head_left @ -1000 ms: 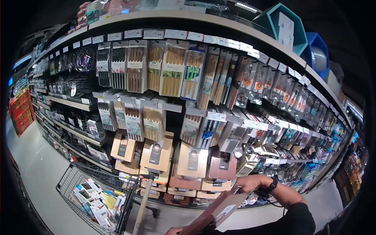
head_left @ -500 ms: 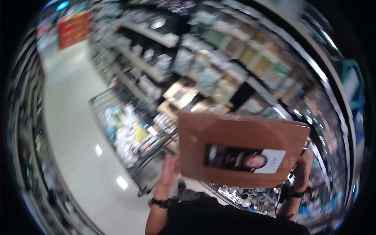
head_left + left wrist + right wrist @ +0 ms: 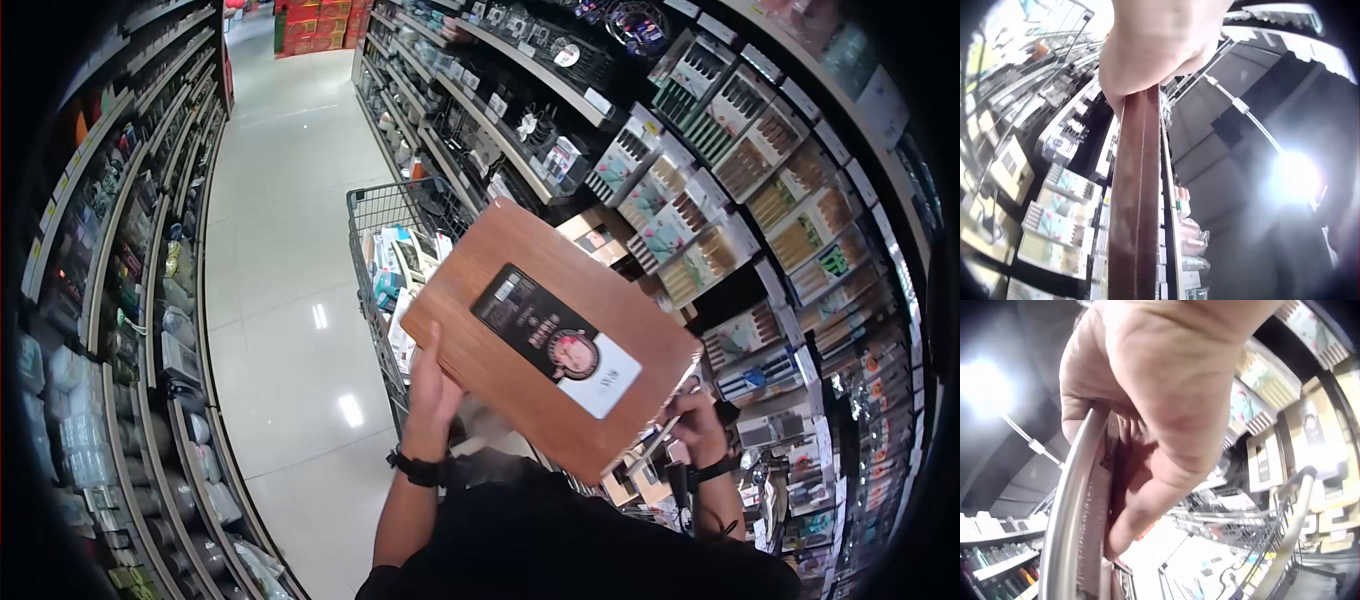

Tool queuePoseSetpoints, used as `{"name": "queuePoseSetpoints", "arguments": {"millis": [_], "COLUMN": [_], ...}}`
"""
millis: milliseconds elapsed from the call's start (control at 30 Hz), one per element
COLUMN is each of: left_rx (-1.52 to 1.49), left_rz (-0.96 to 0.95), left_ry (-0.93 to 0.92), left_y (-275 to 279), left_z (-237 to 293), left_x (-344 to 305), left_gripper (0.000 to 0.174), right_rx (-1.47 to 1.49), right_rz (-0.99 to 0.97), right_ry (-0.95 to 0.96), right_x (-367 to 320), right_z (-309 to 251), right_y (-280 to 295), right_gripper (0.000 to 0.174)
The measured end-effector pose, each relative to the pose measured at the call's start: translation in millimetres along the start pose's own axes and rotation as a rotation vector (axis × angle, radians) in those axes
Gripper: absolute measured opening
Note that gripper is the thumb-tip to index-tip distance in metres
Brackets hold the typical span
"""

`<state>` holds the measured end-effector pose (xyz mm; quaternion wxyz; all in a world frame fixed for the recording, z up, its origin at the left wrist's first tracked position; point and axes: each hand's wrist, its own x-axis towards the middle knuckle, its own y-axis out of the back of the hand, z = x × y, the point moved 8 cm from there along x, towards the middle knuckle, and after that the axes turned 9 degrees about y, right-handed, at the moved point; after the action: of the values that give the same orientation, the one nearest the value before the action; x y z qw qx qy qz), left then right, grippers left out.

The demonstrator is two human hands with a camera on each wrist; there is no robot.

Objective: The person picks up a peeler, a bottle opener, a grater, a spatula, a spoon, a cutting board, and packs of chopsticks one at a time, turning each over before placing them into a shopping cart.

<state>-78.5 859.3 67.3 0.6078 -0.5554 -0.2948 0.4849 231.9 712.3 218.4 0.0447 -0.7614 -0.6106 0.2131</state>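
A brown wooden cutting board with a black-and-white label is held tilted in front of the body in the head view. My left hand grips its left edge, thumb on the upper face. At the opposite end my right hand holds the edge. Seen from the left wrist, the left hand pinches across the board's thick edge. In the right wrist view, the right hand curls over the end beside a shiny metal strip; some fingers are hidden behind the palm.
A black wire shopping cart holding packaged goods stands just beyond the board. Chopstick packs hang along the right shelving. Stocked shelves line the left, with the aisle floor between and red boxes far off.
The view has swung from the chopstick shelves toward the aisle and cart. The board has come up face-on and turned. My left hand, its fingers spread at the board's side half a second ago, now grips its edge.
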Motion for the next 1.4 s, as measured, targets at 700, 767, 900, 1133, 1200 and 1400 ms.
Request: {"name": "queuePoseSetpoints", "arguments": {"millis": [700,767,900,1133,1200,1400], "left_rx": [1.452,1.511,1.416,1.384,1.366,1.441], "left_rz": [0.782,0.973,1.213,1.194,1.189,1.128], "left_ry": [0.617,0.405,0.344,0.353,0.343,0.278], "left_y": [163,136,123,107,110,107], "left_z": [-9,-3,-7,0,-1,1], "left_x": [-83,-72,-64,-37,-38,-34], "left_gripper": [0.045,0.038,0.034,0.039,0.039,0.040], "right_rx": [0.554,0.622,0.713,0.651,0.526,-0.274], "right_rz": [-0.120,-0.099,-0.046,-0.070,-0.110,-0.589], "right_ry": [-0.358,-0.338,-0.364,-0.437,-0.596,-0.591], "right_x": [532,556,582,609,599,559], "right_z": [355,386,441,498,512,468], "right_y": [-150,-162,-164,-144,-138,-151], "right_gripper": [0.026,0.026,0.029,0.020,0.020,0.034]}}
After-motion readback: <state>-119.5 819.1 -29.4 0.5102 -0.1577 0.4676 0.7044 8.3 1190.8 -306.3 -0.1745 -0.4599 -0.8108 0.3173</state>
